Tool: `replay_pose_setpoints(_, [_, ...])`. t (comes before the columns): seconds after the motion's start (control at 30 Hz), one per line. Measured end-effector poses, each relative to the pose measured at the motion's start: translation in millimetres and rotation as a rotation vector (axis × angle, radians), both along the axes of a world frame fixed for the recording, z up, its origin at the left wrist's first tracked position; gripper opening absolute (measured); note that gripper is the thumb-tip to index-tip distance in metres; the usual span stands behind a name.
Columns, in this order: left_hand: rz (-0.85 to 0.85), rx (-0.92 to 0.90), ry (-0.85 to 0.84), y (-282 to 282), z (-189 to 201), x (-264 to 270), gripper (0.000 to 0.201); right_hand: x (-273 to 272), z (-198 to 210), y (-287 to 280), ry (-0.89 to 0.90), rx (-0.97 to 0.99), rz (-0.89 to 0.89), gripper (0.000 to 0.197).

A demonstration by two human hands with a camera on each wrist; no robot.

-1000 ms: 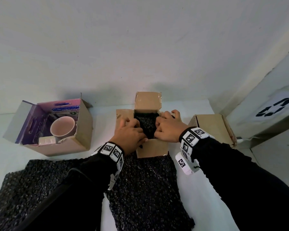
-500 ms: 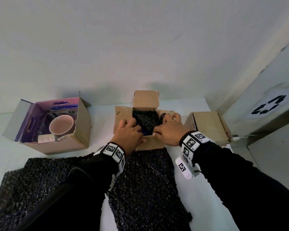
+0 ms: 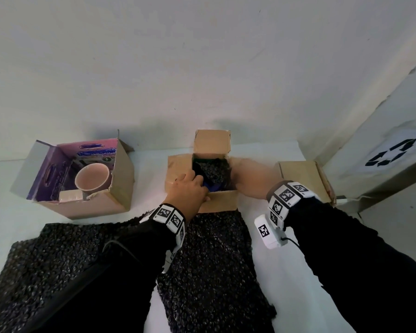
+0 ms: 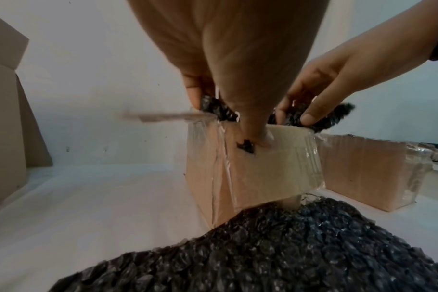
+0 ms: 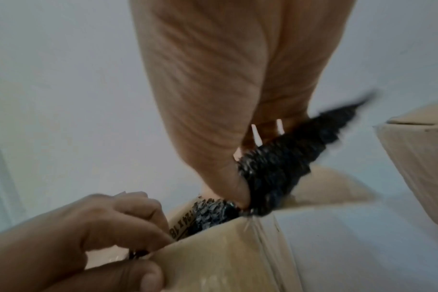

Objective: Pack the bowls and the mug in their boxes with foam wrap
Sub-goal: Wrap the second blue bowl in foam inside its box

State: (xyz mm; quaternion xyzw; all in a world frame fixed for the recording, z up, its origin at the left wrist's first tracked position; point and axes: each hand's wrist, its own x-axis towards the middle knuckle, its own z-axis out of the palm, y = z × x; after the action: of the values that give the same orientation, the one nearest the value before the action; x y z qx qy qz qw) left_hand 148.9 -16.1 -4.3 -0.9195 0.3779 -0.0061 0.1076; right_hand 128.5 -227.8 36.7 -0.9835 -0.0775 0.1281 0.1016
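A small open cardboard box [image 3: 222, 200] stands mid-table, stuffed with black foam wrap [image 3: 214, 169]; something blue [image 3: 211, 187] shows near its front edge. My left hand [image 3: 198, 182] reaches into the near left corner and pinches the foam wrap [image 4: 214, 106] at the rim, thumb [image 4: 258, 136] pressed on the front wall. My right hand [image 3: 246, 179], blurred, is at the box's right side and grips a fold of foam wrap [image 5: 275, 168]. A pink mug [image 3: 93, 177] lies unwrapped in the printed carton [image 3: 94, 209] at the left.
A closed cardboard box [image 3: 300, 174] sits just right of my right hand. Two loose black foam sheets [image 3: 209, 260] [image 3: 46, 260] cover the near table under my arms. A grey bin with a recycling sign [image 3: 389, 157] stands at the right; the wall is close behind.
My right hand has gone from over the opening to the box's right side, drawing the foam with it. The left hand stays at the near left corner. The blue thing now shows.
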Motion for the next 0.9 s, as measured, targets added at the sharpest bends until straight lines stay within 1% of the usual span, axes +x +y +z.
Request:
replay_pose_setpoints(0.07, [-0.042,-0.099,0.009,0.7,-3.1,-1.5,0.022,-0.1,1.8,4.4,-0.134,0.040,-0.015,0.032])
replay_pose_setpoints(0.13, [-0.063,-0.167,0.013,3.5,-7.5,-3.7,0.015,1.3,1.8,11.0,-0.207,-0.047,0.021,0.027])
replay_pose_setpoints(0.2, [-0.066,-0.201,-0.054,6.2,-13.0,-4.3,0.016,5.0,-1.6,17.2,-0.228,-0.201,0.132,0.021])
replay_pose_setpoints(0.23, [-0.067,-0.203,-0.102,6.7,-13.4,-4.7,0.016,7.0,-4.4,19.4,-0.237,-0.254,0.160,0.019])
replay_pose_setpoints(0.3, [-0.074,-0.198,-0.173,7.9,-13.9,-5.8,0.019,9.5,-8.2,22.0,-0.252,-0.315,0.171,0.019])
replay_pose_setpoints(0.37, [-0.075,-0.188,-0.191,8.0,-12.3,-6.4,0.021,10.6,-10.4,24.1,-0.230,-0.361,0.187,0.023])
replay_pose_setpoints(0.43, [-0.067,-0.173,-0.178,7.5,-10.5,-6.8,0.022,11.5,-10.7,25.5,-0.144,-0.363,0.177,0.033])
replay_pose_setpoints(0.47, [-0.066,-0.169,-0.168,7.5,-10.0,-6.8,0.021,12.3,-11.0,26.3,-0.100,-0.361,0.167,0.033])
replay_pose_setpoints(0.57, [-0.072,-0.165,-0.150,9.0,-9.5,-7.1,0.019,13.9,-10.8,29.5,0.029,-0.340,0.156,0.027])
replay_pose_setpoints(0.6, [-0.071,-0.167,-0.142,8.9,-9.3,-6.9,0.019,14.6,-8.5,29.3,0.046,-0.332,0.157,0.026])
replay_pose_setpoints(0.63, [-0.065,-0.166,-0.130,8.8,-9.3,-6.5,0.019,15.2,-6.0,28.6,0.036,-0.318,0.160,0.026])
replay_pose_setpoints(0.67, [-0.063,-0.175,-0.121,8.9,-10.1,-5.6,0.022,16.1,-4.2,27.3,-0.016,-0.283,0.168,0.023])
replay_pose_setpoints(0.73, [-0.079,-0.217,-0.099,10.4,-15.5,-2.6,0.025,16.9,-2.4,22.8,-0.184,-0.194,0.130,0.014])
replay_pose_setpoints(0.77, [-0.088,-0.239,-0.082,11.3,-17.9,-1.3,0.021,16.8,-3.0,20.7,-0.241,-0.170,0.092,0.018])
replay_pose_setpoints(0.83, [-0.103,-0.242,-0.050,12.6,-19.5,-0.1,0.014,17.1,-7.6,17.4,-0.245,-0.163,0.057,0.023])
replay_pose_setpoints(0.9, [-0.132,-0.217,-0.037,11.4,-17.1,-0.6,0.024,16.5,-16.0,15.5,-0.214,-0.208,0.081,0.020])
